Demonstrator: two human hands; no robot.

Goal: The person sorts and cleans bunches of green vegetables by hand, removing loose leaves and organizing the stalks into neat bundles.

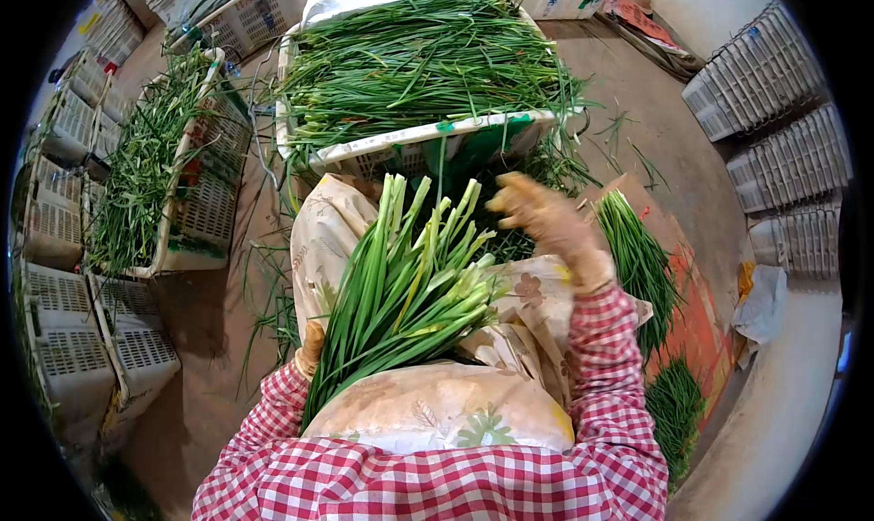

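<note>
A loose bunch of garlic chives (391,284) lies across my lap, its pale cut ends fanned out away from me. My left hand (311,348), in a tan glove, grips the bunch at its left edge; most of its fingers are hidden by the leaves. Off to the right of the pale ends, my gloved right hand (555,229) is raised and blurred. Its fingers look apart, with nothing seen in them. Under the chives, a beige flower-printed apron (437,403) covers my legs.
A large white crate (428,137) heaped with chives stands in front of me. Another crate (205,202) of greens is at left. Chive bundles (637,266) lie at right on a red-brown sheet (696,311). Crate stacks (756,75) line both sides.
</note>
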